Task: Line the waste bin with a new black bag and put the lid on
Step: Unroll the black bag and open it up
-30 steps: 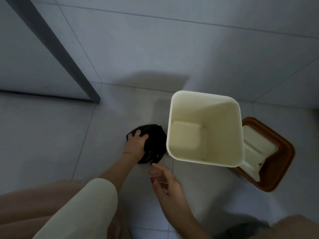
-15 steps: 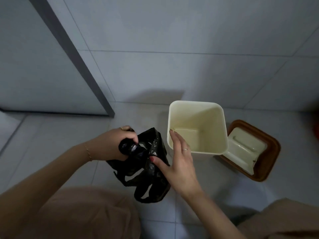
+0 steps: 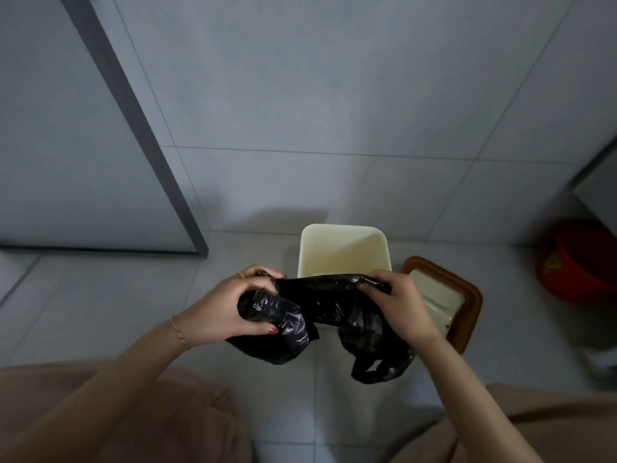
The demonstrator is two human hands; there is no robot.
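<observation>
A crumpled black bag [image 3: 320, 312] hangs stretched between both hands, just in front of the cream waste bin [image 3: 344, 252]. My left hand [image 3: 227, 305] grips a bunched wad of it on the left. My right hand [image 3: 397, 305] pinches its upper edge on the right, and the bag's handles dangle below. The bin stands open and unlined on the tiled floor against the wall; its near rim is hidden behind the bag. The brown lid [image 3: 454, 295] with a cream inner flap lies on the floor to the bin's right, partly behind my right hand.
A red bucket [image 3: 581, 262] sits on the floor at the far right by a wall corner. A grey door frame [image 3: 140, 128] slants down at the left. My knees in beige cloth fill the lower corners.
The bag left the floor and came up in front of the bin. My right hand took hold of it and both hands pulled it apart sideways. The camera rose and tilted up.
</observation>
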